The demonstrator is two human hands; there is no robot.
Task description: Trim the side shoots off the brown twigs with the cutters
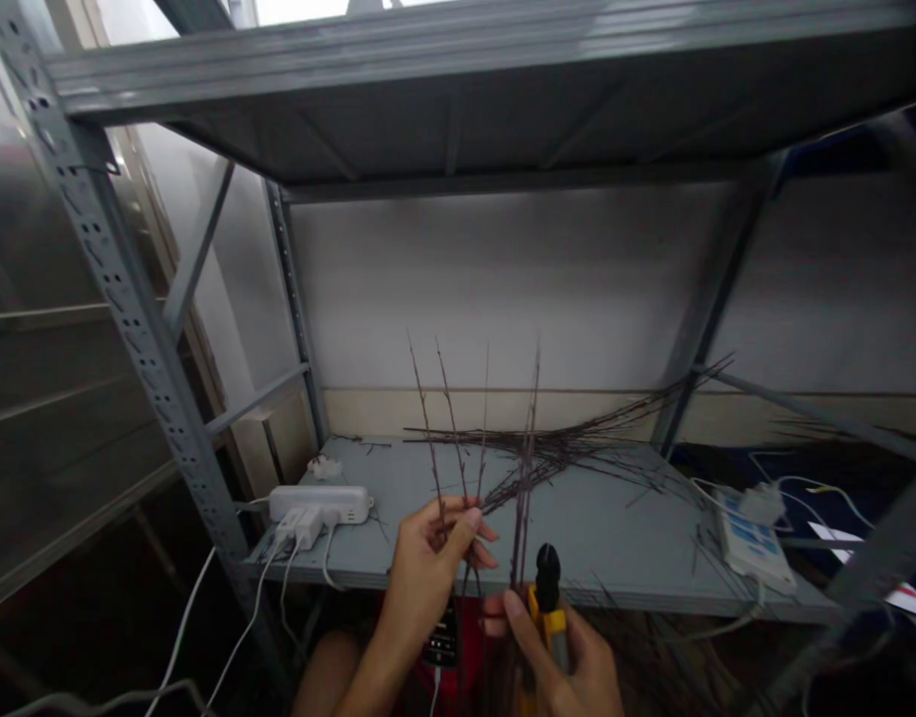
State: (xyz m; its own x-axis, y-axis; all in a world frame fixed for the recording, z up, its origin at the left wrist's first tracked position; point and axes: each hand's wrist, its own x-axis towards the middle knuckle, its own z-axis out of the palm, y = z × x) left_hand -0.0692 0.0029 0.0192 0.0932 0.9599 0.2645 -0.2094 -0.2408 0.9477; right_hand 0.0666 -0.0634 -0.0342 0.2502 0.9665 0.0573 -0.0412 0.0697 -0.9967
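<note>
Handling bare twigs point(428, 430), judged partway along.
Holding a few upright and fanned in left hand point(426, 551), lower centre of frame; pinching more, nearly vertical, in right hand point(583, 669), lower right of centre, while also grasping yellow-handled pliers point(550, 596). Note larger loose pile of twigs point(567, 444) across grey metal shelf point(607, 528), centre right, seemingly left to work through. Cannot tell of any cuts made.
</note>
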